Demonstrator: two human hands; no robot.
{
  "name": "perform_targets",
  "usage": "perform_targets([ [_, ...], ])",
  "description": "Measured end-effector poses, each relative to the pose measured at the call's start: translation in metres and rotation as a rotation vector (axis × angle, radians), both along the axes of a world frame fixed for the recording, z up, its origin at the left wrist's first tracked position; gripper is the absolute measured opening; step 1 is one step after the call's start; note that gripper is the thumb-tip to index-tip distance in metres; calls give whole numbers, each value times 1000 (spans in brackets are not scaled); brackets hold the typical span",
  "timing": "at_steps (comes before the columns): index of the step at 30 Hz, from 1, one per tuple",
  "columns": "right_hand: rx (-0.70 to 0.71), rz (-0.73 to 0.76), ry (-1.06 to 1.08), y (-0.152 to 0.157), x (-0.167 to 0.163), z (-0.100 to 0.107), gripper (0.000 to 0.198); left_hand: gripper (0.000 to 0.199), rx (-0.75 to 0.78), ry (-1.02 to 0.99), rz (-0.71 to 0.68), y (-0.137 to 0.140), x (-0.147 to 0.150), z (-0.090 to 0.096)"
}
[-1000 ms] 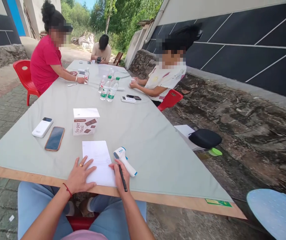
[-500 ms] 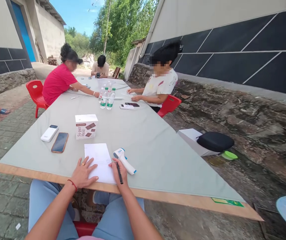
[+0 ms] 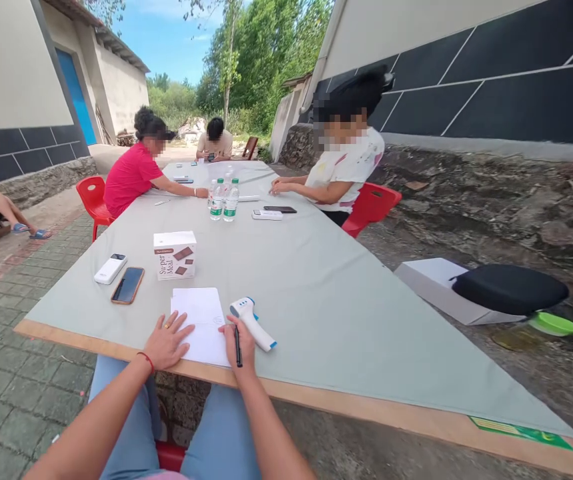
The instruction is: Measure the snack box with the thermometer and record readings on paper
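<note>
White paper [image 3: 197,307] lies on the table near its front edge, with a small drawn mark on its right side. My left hand [image 3: 167,341] rests on the paper's lower left with fingers spread. In my right hand [image 3: 241,347] is a black pen [image 3: 238,348], held at the paper's right edge; the tip is hidden by my fingers. A white and blue infrared thermometer [image 3: 253,325] lies just right of that hand. Beyond the paper stands a white box [image 3: 175,256] with chocolate pictures. Left of it are a phone [image 3: 128,286] and a white power bank [image 3: 111,268].
Several water bottles [image 3: 224,200] stand mid-table. Two more phone-like devices [image 3: 273,213] lie at the right. Three people sit around the table on the left, right and far end. A black case [image 3: 511,289] rests on a white box [image 3: 433,283] beside the table.
The camera view has turned slightly, shifting the far surroundings. My left hand stays flat on the paper and my right hand still grips the pen. The person at the left has drawn an arm slightly back.
</note>
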State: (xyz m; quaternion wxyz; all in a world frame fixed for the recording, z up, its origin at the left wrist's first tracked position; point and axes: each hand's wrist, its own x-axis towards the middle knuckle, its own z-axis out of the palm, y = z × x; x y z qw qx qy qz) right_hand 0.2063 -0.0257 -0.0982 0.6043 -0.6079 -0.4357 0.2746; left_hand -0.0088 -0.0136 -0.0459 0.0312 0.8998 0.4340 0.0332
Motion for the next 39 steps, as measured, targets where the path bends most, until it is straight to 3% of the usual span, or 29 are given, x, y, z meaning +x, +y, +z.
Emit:
perform_targets([
  [4, 9, 14, 1, -3, -2, 0, 48, 52, -41, -7, 9, 0, -3, 1],
  [8, -16, -33, -2, -8, -1, 2, 51, 60, -8, -170, 83, -1, -6, 1],
  [12, 30, -30, -10, -8, 0, 2, 48, 49, 28, -292, 117, -2, -7, 4],
  [16, 71, -44, 9, -2, -2, 0, 48, 45, 49, -227, 51, -3, -4, 10],
  [21, 44, -83, 30, 4, -3, 0, 56, 47, 35, -186, 62, -1, 0, 11],
  [39, 33, -125, 33, 4, 10, -2, 57, 51, 73, -231, 138, -1, 10, -9],
])
